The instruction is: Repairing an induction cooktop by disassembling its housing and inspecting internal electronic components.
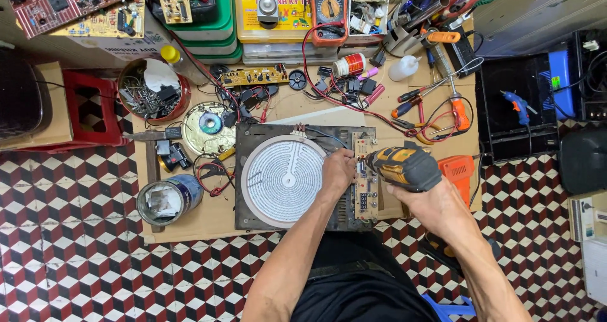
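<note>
Head view: opened cooktop (253, 198) with white round coil (283, 181) lies mid table (208, 224). Right hand (436, 202) grips yellow cordless driver (404, 166), tip at its control board (365, 176); left hand (338, 170) closed, steadying beside the tip. Bit could slip, gouging board or fingers. Cluttered cardboard-topped table, checkered tile floor (69, 259).

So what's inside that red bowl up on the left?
The red bowl holds a heap of small metal parts, a crumpled white rag and dark pieces. Whatever lies beneath the heap is covered.
</note>
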